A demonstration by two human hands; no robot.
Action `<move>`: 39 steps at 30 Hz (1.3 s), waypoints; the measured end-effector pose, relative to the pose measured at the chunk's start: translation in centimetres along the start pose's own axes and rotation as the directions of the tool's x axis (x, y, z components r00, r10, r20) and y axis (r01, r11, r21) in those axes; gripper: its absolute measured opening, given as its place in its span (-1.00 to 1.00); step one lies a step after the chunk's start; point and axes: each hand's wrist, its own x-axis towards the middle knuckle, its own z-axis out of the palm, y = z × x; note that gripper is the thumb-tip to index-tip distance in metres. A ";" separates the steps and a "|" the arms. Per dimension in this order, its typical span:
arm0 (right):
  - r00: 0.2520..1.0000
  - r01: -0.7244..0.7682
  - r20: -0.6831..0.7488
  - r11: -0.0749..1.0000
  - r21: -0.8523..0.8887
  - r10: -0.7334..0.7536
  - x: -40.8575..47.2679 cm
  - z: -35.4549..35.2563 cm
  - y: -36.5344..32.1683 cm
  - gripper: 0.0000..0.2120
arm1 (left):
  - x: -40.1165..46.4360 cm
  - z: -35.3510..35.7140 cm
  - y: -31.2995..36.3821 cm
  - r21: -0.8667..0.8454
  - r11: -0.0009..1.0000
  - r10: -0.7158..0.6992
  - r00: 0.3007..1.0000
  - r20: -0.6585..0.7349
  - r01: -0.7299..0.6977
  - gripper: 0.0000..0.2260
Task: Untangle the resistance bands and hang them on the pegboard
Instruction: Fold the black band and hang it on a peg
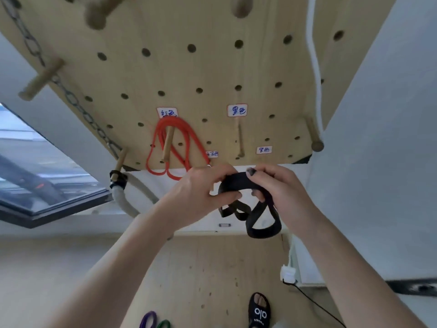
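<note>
Holding the black band before the pegboard, we grip it with left hand and right hand, fingers curled round the strap; twisted loops dangle beneath. Red band: hung on a peg. Purple band and green band: on the floor.

arms: bare, no sleeves seen | left hand: thin ring worn | right hand: dark polish on nails | foot: black slide sandal, white lettering printed
</note>
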 end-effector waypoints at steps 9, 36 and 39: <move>0.998 0.057 -0.012 0.998 -0.026 -0.057 3.9 -3.0 -2.5 -0.71 | 4.7 -0.8 1.1 -0.118 0.992 -0.059 0.994 -0.096 0.047 -0.89; 0.974 -0.021 -0.226 1.000 0.021 0.025 13.2 -1.8 -1.2 -0.79 | 12.2 -2.2 -4.7 -0.286 0.954 -0.130 0.986 -0.109 0.094 -0.77; 0.973 -0.027 -0.229 0.999 0.031 0.034 13.6 -1.7 -1.2 -0.79 | 12.4 -1.9 -4.9 -0.325 0.940 -0.150 0.982 -0.113 0.106 -0.80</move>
